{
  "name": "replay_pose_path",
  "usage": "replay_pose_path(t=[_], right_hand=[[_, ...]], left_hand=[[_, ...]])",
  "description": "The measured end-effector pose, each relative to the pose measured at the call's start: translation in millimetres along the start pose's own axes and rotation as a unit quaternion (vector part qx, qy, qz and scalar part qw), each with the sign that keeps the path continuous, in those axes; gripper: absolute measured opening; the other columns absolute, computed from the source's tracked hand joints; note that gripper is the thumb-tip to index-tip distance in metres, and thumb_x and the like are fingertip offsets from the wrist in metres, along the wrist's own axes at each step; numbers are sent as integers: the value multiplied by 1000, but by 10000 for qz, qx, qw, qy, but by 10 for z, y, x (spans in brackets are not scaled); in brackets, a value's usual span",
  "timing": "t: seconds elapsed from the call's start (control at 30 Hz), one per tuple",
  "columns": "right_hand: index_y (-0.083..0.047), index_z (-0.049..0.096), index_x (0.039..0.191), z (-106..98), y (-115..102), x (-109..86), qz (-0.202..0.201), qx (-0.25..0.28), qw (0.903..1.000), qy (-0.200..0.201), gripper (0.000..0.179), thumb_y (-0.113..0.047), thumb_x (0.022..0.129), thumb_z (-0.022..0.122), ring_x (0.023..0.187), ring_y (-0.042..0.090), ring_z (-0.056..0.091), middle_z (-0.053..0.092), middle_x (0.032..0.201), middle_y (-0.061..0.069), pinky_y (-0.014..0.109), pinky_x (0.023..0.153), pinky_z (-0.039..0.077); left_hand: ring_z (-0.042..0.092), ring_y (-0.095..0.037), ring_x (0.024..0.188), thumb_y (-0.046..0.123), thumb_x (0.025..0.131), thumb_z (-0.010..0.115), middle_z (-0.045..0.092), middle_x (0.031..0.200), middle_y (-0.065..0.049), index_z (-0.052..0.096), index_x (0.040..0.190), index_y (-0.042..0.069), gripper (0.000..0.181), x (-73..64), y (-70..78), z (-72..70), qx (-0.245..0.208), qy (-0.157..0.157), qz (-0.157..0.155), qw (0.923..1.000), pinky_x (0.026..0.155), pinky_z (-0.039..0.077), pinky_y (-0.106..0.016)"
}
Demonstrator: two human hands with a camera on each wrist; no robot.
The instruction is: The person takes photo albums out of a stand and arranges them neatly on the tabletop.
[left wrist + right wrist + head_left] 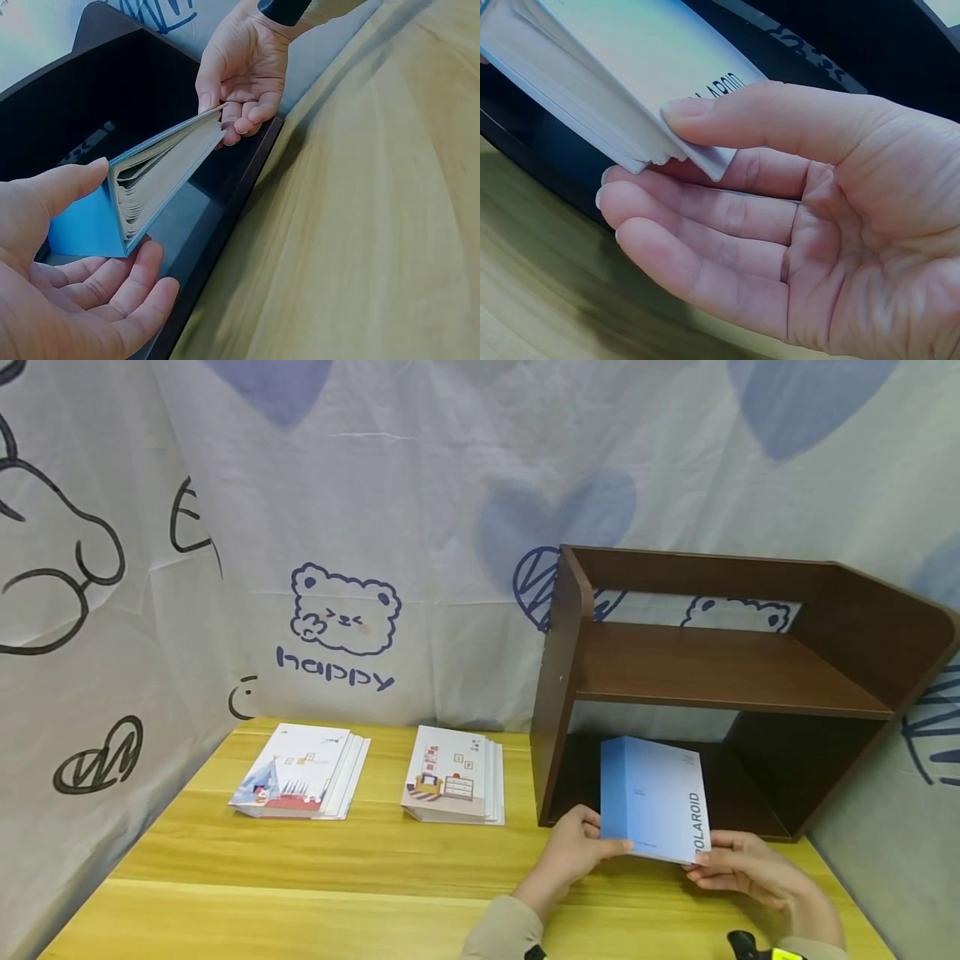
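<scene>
A blue-and-white photo album (663, 797) marked POLAROID lies tilted at the front of the lower compartment of a dark brown shelf (558, 718). My left hand (573, 856) holds its spine side, thumb at the front corner of the blue spine and fingers underneath, as the left wrist view shows. At the opposite corner my right hand (750, 868) pinches the album, thumb on the cover and fingers below. Between the covers, the page edges (165, 169) face the wrist cameras and fan apart slightly.
Two white albums with room drawings stand to the left on the yellow wooden table (300, 860): one with a tent (300, 772), one with a yellow armchair (453, 777). A printed cloth (450, 527) hangs behind. The shelf's upper board (720, 668) lies above the blue album.
</scene>
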State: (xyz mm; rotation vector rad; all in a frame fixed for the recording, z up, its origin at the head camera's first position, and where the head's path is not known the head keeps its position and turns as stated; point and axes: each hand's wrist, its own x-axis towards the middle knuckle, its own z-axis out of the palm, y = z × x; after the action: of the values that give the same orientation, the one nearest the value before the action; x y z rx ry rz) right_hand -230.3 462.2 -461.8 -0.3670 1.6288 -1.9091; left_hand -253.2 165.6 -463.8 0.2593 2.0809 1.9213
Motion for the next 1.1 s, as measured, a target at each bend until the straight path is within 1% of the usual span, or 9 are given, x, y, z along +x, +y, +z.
replay_pose_path(t=[0.1, 0.2, 0.33, 0.53, 0.67, 0.87, 1.1], right_hand=[[-16, 66, 117, 12, -25, -5, -19, -12, 10000, -15, 39, 5, 100, 37, 100, 19, 71, 73, 109, 8, 33, 90, 55], [-17, 67, 117, 34, -54, -6, -7, -77, 10000, 39, 39, 4, 100, 38, 100, 19, 71, 73, 108, 7, 33, 90, 56], [-18, 67, 117, 61, -86, -9, -5, -183, 9998, 116, 38, 4, 100, 41, 99, 19, 72, 73, 107, 7, 33, 89, 56], [-19, 67, 117, 70, -108, -14, -41, -265, 9996, 49, 39, 4, 99, 41, 99, 19, 71, 73, 107, 8, 32, 88, 57], [-19, 66, 118, 84, -122, 4, -57, -448, 9990, 7, 38, 3, 100, 41, 99, 17, 71, 73, 108, 6, 33, 89, 57], [-20, 67, 116, 116, -143, 13, -62, -765, 9970, 88, 37, 2, 99, 43, 98, 15, 71, 74, 106, 1, 34, 89, 57], [-16, 65, 118, 164, -177, 43, -344, -811, 9960, -137, 35, 3, 99, 43, 98, 17, 71, 73, 109, 5, 34, 89, 57]], left_hand=[[53, -19, 80, 21, 75, 85, 58, 96, -6, 57, 102, 11, 40, -13, 35, -8, 137, 8, 29, 9999, 66, 47, -33], [53, -19, 83, 23, 75, 85, 58, 97, -5, 57, 102, 12, 40, -27, 66, -15, 263, 17, 72, 9996, 68, 48, -34], [53, -19, 83, 23, 75, 85, 58, 98, -5, 57, 103, 12, 40, -45, 94, -26, 357, 11, 120, 9993, 70, 49, -35], [53, -20, 83, 22, 75, 85, 57, 98, -5, 58, 105, 12, 41, -56, 106, -51, 357, -39, 191, 9992, 70, 49, -35], [53, -19, 83, 22, 75, 85, 57, 98, -5, 58, 104, 12, 41, -57, 116, -79, 361, -26, 258, 9990, 70, 49, -35], [54, -18, 83, 22, 75, 85, 59, 99, -4, 58, 104, 12, 41, -73, 149, -126, 504, -35, 382, 9980, 69, 49, -33], [55, -16, 82, 24, 74, 86, 60, 98, -3, 58, 105, 12, 43, -108, 196, -192, 843, -81, 617, 9945, 68, 49, -31]])
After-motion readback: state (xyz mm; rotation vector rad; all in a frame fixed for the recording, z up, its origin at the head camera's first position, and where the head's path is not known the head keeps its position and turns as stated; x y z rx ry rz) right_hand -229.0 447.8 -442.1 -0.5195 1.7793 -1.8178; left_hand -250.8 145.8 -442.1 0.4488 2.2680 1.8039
